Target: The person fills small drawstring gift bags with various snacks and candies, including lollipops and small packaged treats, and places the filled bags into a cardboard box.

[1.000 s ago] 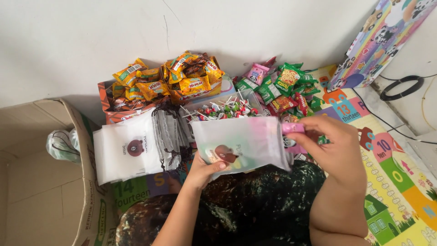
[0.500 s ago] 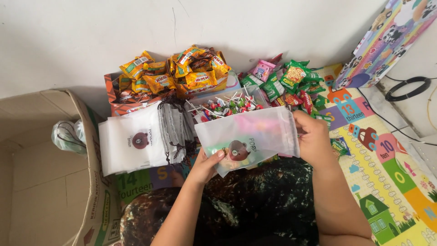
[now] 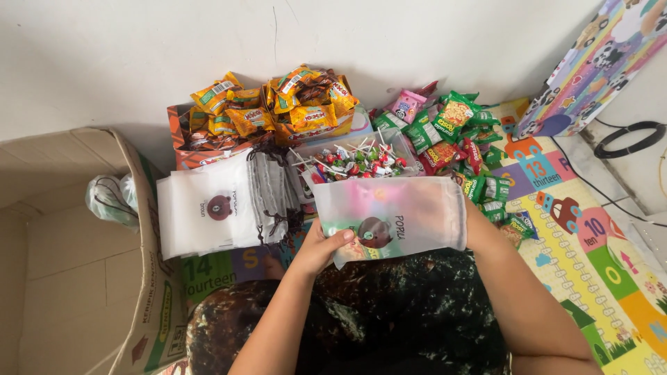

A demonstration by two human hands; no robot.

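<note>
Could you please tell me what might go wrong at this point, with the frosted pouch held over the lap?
The frosted pouch already shows coloured packets inside, and the left hand pinches only one lower corner; if it tips, the contents may slide out. The right hand is hidden behind the pouch, so its grip cannot be judged. The lollipops lie just beyond, and a careless reach could scatter them.

The left hand (image 3: 326, 246) grips the lower left corner of a frosted pouch (image 3: 392, 219). The right hand seems to be inside the pouch, hidden. Just behind the pouch sits a lollipop tray (image 3: 358, 158); left of it, a stack of pouches (image 3: 215, 208).
</note>
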